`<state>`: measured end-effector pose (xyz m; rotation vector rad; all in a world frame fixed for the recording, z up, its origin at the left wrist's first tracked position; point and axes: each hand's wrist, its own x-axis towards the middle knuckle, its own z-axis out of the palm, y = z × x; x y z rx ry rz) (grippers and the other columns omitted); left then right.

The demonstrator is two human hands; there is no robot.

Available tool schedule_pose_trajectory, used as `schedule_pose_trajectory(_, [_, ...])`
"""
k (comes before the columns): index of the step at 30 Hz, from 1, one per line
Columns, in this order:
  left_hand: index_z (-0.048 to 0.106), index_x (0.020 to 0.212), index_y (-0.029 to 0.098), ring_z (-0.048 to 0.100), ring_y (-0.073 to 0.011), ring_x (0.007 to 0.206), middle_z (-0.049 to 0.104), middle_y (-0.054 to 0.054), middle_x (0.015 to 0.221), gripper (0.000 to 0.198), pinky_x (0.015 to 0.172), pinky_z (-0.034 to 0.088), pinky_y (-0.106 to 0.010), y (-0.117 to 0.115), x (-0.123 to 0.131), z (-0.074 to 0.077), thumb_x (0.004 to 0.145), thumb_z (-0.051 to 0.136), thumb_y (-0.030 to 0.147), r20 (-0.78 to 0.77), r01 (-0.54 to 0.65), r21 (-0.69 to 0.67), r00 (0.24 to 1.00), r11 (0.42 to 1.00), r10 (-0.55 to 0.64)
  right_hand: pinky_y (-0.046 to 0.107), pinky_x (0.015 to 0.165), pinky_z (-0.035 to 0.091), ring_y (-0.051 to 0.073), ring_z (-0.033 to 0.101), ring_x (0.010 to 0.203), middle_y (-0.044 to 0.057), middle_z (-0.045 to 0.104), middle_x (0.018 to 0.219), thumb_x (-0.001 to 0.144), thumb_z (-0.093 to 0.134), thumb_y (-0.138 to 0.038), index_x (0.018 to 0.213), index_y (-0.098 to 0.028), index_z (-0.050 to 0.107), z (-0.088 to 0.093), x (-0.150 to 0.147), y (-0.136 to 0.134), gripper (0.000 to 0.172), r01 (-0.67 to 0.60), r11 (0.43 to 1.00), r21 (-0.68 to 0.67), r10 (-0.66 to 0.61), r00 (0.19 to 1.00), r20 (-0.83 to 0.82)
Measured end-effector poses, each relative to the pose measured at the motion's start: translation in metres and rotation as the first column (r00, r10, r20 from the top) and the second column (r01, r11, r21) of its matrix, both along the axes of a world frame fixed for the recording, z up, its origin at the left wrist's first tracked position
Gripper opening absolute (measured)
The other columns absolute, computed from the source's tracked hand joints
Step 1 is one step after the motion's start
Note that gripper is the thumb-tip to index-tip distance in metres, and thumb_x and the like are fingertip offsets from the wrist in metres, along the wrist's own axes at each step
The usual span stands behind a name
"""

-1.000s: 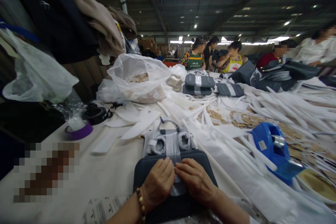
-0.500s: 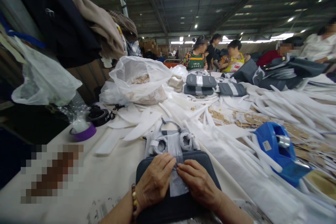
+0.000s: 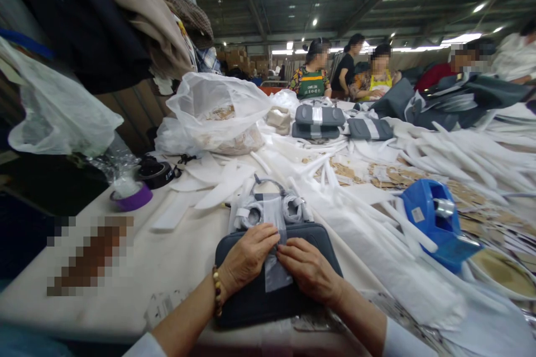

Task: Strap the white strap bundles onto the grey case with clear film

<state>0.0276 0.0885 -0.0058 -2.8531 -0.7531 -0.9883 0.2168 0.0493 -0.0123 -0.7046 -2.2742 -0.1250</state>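
Tape strip [image 3: 275, 274] under both sets of fingertips now, running down the dark grey bag [image 3: 268, 304], which lies flat at the near edge of the table [image 3: 176, 268] with its wrapped handles [image 3: 272, 213] pointing away. Left hand [image 3: 247, 256] is loosely curved and grips nothing, its tips pressing the strip at the bag's top edge. Right hand [image 3: 310, 270], spread almost flat, presses from the other side. The risk, I'd say: uneven pressure creases the tape or traps air, and a sideways shove skews it off line. Blue tape dispenser [image 3: 435, 226] sits well apart, on the right.
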Motion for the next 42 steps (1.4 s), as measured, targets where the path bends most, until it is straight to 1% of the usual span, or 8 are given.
schedule_pose_trajectory(9, [0.058,0.109,0.009,0.055,-0.0212,0.111,0.063,-0.012,0.115,0.029,0.094,0.05,-0.036,-0.005,-0.003,-0.002,0.088,0.038,0.008,-0.147,0.037,0.097,0.989,0.995,-0.022,0.029,0.076,0.051,0.018,0.055,0.082,0.01,0.065,0.082,0.093,0.028,-0.009,0.087,-0.009,0.061,0.004,-0.001,-0.001,0.034,-0.094,0.995,-0.028,0.094,0.995,0.016])
schedule_pose_trajectory(15, [0.057,0.111,0.006,0.053,-0.0219,0.114,0.063,-0.013,0.116,0.031,0.097,0.048,-0.036,-0.005,0.0,-0.002,0.087,0.038,0.006,-0.213,0.073,0.099,0.976,0.992,-0.051,0.03,0.077,0.05,0.018,0.055,0.083,0.01,0.066,0.083,0.094,0.028,-0.011,0.088,-0.01,0.062,0.004,-0.002,-0.001,0.035,-0.035,0.995,-0.091,0.04,0.998,0.047])
schedule_pose_trajectory(18, [0.057,0.109,0.005,0.054,-0.024,0.114,0.063,-0.015,0.115,0.028,0.097,0.047,-0.037,-0.007,0.002,0.0,0.085,0.042,0.007,-0.229,0.066,0.089,0.972,0.994,-0.044,0.032,0.08,0.048,0.02,0.056,0.09,0.012,0.067,0.093,0.096,0.028,-0.016,0.101,-0.008,0.06,0.002,0.003,-0.025,0.033,0.009,0.993,-0.119,0.002,0.996,0.088])
schedule_pose_trajectory(21, [0.056,0.109,0.004,0.054,-0.0249,0.113,0.063,-0.016,0.114,0.027,0.096,0.047,-0.038,-0.009,0.004,0.002,0.086,0.046,0.012,-0.226,0.043,0.076,0.974,0.996,-0.025,0.035,0.083,0.045,0.02,0.057,0.092,0.011,0.067,0.101,0.096,0.03,-0.02,0.111,-0.009,0.057,-0.009,0.011,-0.069,0.033,0.04,0.993,-0.109,-0.026,0.991,0.133])
schedule_pose_trajectory(26, [0.054,0.112,0.005,0.053,-0.0249,0.115,0.061,-0.016,0.118,0.032,0.099,0.045,-0.038,-0.012,0.004,0.004,0.086,0.051,0.023,-0.258,0.024,-0.001,0.966,1.0,-0.024,0.03,0.087,0.04,0.015,0.057,0.093,0.001,0.069,0.099,0.096,0.029,-0.015,0.109,-0.019,0.062,-0.04,0.014,-0.123,0.035,0.107,0.994,0.039,-0.112,0.977,0.181])
schedule_pose_trajectory(30, [0.053,0.115,0.005,0.051,-0.0266,0.118,0.059,-0.017,0.121,0.037,0.101,0.043,-0.039,-0.013,0.002,0.005,0.084,0.056,0.026,-0.288,0.013,-0.04,0.957,0.999,-0.024,0.031,0.09,0.036,0.014,0.056,0.096,0.002,0.068,0.101,0.097,0.02,-0.012,0.11,-0.019,0.062,-0.049,0.001,-0.122,0.045,0.206,0.976,0.075,-0.216,0.963,0.159])
schedule_pose_trajectory(34, [0.05,0.119,0.007,0.047,-0.0274,0.122,0.056,-0.018,0.126,0.047,0.102,0.041,-0.042,-0.016,0.001,0.007,0.08,0.061,0.031,-0.315,-0.022,-0.106,0.949,0.994,-0.013,0.029,0.091,0.036,0.013,0.057,0.087,-0.001,0.069,0.087,0.097,0.026,-0.016,0.1,-0.022,0.066,-0.044,-0.013,-0.114,0.04,0.237,0.969,0.064,-0.239,0.971,0.023])
schedule_pose_trajectory(42, [0.05,0.12,0.006,0.045,-0.0282,0.124,0.053,-0.018,0.129,0.055,0.104,0.038,-0.042,-0.018,0.001,0.008,0.076,0.067,0.033,-0.348,-0.056,-0.132,0.938,0.99,0.007,0.031,0.082,0.048,0.016,0.062,0.085,0.005,0.071,0.084,0.095,0.032,-0.017,0.098,-0.015,0.061,-0.044,-0.004,-0.114,0.029,0.094,0.995,-0.037,-0.097,0.99,-0.099])
